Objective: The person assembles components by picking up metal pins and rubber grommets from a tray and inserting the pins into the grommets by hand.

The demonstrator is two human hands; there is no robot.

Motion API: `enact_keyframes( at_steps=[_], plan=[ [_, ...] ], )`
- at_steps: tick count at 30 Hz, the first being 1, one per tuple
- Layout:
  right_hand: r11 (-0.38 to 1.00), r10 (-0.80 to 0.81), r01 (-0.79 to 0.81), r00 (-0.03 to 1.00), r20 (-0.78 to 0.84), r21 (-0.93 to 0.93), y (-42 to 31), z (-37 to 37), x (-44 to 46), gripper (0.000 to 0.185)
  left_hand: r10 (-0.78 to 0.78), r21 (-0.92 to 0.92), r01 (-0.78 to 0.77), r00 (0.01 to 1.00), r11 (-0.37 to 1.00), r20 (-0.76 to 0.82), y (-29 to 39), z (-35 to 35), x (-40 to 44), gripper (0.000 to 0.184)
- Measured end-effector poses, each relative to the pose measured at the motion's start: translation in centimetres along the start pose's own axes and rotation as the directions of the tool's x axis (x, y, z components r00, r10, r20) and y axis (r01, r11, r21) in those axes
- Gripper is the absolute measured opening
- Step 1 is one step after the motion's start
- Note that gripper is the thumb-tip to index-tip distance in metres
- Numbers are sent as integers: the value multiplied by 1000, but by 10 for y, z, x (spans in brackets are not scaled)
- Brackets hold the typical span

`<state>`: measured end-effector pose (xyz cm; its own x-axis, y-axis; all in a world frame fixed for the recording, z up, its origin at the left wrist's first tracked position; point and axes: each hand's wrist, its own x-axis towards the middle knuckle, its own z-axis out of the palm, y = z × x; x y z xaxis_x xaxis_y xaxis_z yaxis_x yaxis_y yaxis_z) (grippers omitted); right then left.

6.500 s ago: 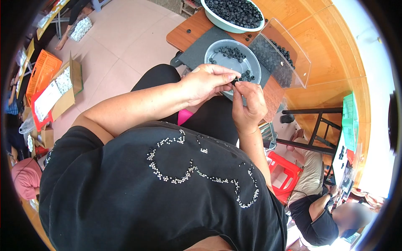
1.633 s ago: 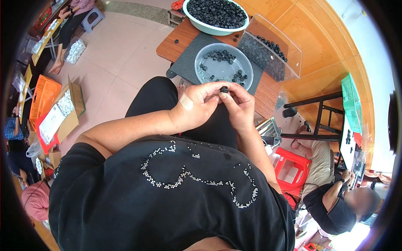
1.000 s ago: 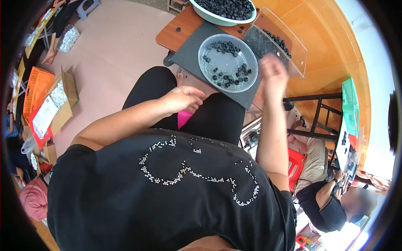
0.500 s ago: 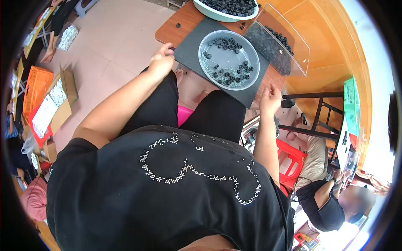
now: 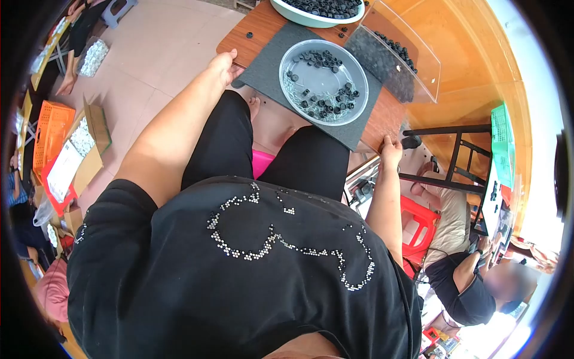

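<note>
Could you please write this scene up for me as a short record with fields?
Left hand: at the left edge of the table; grip unclear
Right hand: at the table's near right corner; grip unclear
On the table: dark mat, pale basin, clear box
On the mat: round tub
In the tub: small black parts, thin pale pieces
In basin and box: more black parts

Left arm (image 5: 173, 128) reaches well forward, left hand (image 5: 223, 67) thumb-up; right arm (image 5: 385, 209) extends ahead, right hand (image 5: 391, 151) curled
</note>
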<state>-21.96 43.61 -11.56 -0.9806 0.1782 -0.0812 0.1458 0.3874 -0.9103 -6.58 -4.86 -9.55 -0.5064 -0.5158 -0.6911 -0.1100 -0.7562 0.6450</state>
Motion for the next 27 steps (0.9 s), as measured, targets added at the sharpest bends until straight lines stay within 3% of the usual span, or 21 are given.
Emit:
enact_keyframes(
  at_steps=[3,6,9,12,15,16,17,18,21,23,25,27],
  plan=[
    [981,153,-161,985,79,105,-11,-3,-5,18,61,25,-62,997,998,36,-6,-4,1,32],
    [979,179,-192,971,158,74,-9,-12,-1,22,93,10,-94,994,996,58,-11,-8,-3,33],
    [976,181,-195,975,128,102,-7,-12,0,24,85,23,-86,995,996,55,-13,-12,-9,34],
    [977,205,-210,972,111,35,-12,-17,-4,25,81,37,-83,995,996,65,-16,-18,-13,34],
    [969,152,-127,983,103,-212,-22,-19,-6,25,84,38,-87,994,995,67,-19,-21,-15,34],
    [884,-237,205,971,-25,-419,-32,-16,-14,23,87,39,-89,994,995,67,-18,-21,-20,34],
    [638,-603,439,796,-56,-632,-43,-11,-23,22,88,40,-90,994,995,65,-18,-21,-24,34],
    [286,-870,528,493,15,-800,-58,-3,-31,22,95,24,-97,991,995,99,-20,-24,-22,34],
    [607,-668,678,718,196,-414,-100,29,-47,22,134,-12,-134,972,991,194,-21,-41,-18,31],
    [559,-694,795,604,391,-235,-129,51,-69,20,176,-30,-174,950,984,258,-22,-47,-36,28],
    [405,-724,888,457,516,-217,-149,68,-85,17,192,-4,-196,958,981,215,-26,-50,-54,25],
    [332,-660,888,459,595,-318,-152,82,-89,15,203,21,-212,955,977,217,-27,-55,-71,27]
  ],
)
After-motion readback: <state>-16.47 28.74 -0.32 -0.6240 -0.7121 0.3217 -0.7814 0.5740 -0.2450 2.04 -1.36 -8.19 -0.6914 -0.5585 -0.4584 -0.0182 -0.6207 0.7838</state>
